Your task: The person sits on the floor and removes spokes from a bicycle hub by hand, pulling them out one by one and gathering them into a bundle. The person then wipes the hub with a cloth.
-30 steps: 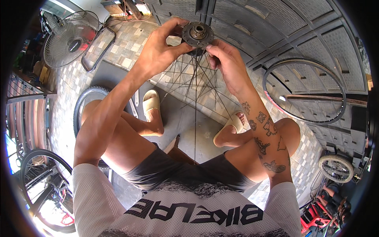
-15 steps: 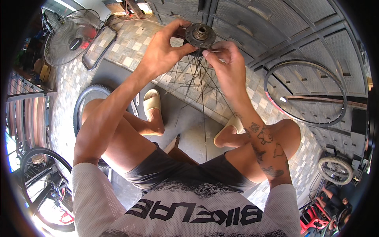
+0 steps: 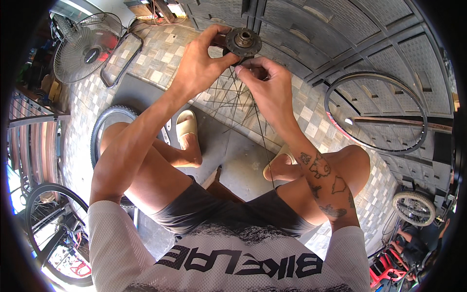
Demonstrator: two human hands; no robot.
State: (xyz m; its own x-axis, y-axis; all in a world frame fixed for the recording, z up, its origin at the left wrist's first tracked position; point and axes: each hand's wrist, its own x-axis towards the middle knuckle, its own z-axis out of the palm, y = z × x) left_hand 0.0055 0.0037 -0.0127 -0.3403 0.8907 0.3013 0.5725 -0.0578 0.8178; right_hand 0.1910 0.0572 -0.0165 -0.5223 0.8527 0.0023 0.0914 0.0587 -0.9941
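Note:
A black bicycle hub [image 3: 244, 43] is held up at the top middle, its round flange and axle end facing up. My left hand [image 3: 208, 59] grips it from the left, thumb beneath the flange and fingers behind. Thin dark spokes [image 3: 237, 100] hang loose from the hub, fanning down toward the floor. Just below the flange, my right hand [image 3: 264, 77] pinches at the spokes with thumb and index finger; one long spoke runs down from there toward my right thigh. Its other fingers curl in. The pinched tip itself is mostly hidden.
A bare rim [image 3: 375, 146] leans on grey drawers [image 3: 316, 29] at the right. On the left are a fan [image 3: 90, 51] and a tyred wheel [image 3: 99, 119]. A small wheel [image 3: 413, 209] lies at lower right, near another person [image 3: 413, 243]. Under my feet is a grey mat [image 3: 233, 155].
The hub has shifted slightly left. My right hand has moved left and a little down, closer beneath the flange, and the long spoke now slants toward my right thigh.

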